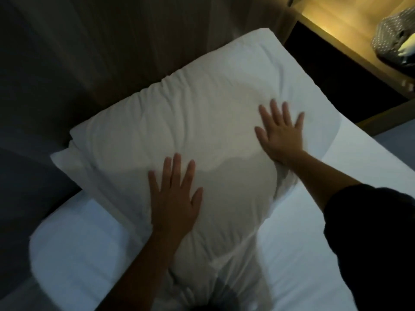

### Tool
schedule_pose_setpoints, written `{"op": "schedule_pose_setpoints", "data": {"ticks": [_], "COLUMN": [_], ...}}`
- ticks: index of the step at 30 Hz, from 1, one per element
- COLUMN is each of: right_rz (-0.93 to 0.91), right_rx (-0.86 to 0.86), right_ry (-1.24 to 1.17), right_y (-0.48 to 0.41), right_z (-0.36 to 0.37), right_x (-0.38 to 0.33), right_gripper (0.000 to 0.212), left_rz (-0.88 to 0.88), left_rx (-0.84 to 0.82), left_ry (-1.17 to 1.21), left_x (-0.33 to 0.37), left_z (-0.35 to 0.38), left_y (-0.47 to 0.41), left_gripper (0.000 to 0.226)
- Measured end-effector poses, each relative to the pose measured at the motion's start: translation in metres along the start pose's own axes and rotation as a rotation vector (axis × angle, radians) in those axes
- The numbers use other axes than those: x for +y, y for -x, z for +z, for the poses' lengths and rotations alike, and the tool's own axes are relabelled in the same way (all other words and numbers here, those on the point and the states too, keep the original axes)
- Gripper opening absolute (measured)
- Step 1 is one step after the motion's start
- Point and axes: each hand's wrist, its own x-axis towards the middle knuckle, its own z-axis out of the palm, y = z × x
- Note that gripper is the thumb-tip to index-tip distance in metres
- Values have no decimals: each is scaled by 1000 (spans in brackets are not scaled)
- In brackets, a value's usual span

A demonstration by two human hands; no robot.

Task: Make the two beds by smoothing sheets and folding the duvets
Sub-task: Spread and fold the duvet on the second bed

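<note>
Head view: a white pillow (190, 122) lies at the top of the bed, on the white sheet (292, 239), with its far edge up against the dark panel (112, 52) behind the bed. It sits skewed in the picture. Its long axis seems to run from lower left to upper right, along that panel.

Both hands lie flat on top of the pillow. The left hand (175, 198) rests on the near half, fingers straight and spread, pointing up toward the panel. The right hand (280, 135) rests farther up and to the right, close to the end of the pillow that faces the lit bedside counter (336, 25). Its fingers are fanned out as well. Neither hand has a grip on anything: both are wide, palms down, pressing the cover and not pinching it. A dark sleeve (370, 232) covers the right upper arm.

The creases that remain are bunched along the far edge and toward the left end of the pillow, up and to the left of both palms. The left hand is the nearer one to them. My judgement is that the step in hand is flattening and squaring the pillow, so the next stroke would best go outward along the long axis, away from the middle. No duvet can be made out here. A spotted cloth thing (390, 34) sits on the counter, well apart from the pillow.
</note>
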Motion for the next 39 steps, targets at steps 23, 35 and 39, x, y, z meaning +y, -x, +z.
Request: {"op": "schedule_pose_setpoints", "data": {"ticks": [23, 35, 39], "right_rz": [200, 249, 239], "right_rx": [-36, -113, -78], "right_ry": [-271, -186, -193], "right_y": [-30, -68, -64], "right_z": [-27, 44, 45], "right_x": [-26, -15, -13], "right_gripper": [64, 77, 74], "left_rz": [-29, -266, -244], "left_rx": [22, 31, 28], "left_ry": [-88, -26, -33], "left_x": [-12, -21, -24], "left_z": [-50, 17, 21], "left_y": [-126, -140, -141], "left_gripper": [80, 90, 89]}}
